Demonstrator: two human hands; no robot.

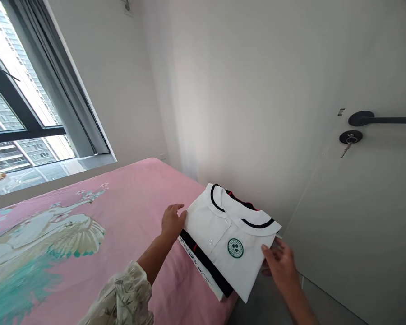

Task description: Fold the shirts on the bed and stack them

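Observation:
A folded white collared shirt (219, 259) with black collar stripes and a round green badge tops a small stack at the bed's corner. Beneath it show a folded black garment (209, 266) with red trim and a white one (203, 271) with black lettering. At the shirt's left edge is my left hand (172, 223), thumb and fingers apart, touching or nearly touching the fabric. My right hand (282, 264) pinches the shirt's right edge, thumb on top and the other fingers partly hidden under it. That edge overhangs the bed.
A pink bed sheet (135, 194) with a white and teal bird print covers the bed. White wall (250, 113) runs behind it. On the right is a door with a black handle (385, 119) and a key (348, 146) in its lock. Grey curtain (57, 72) hangs by the window.

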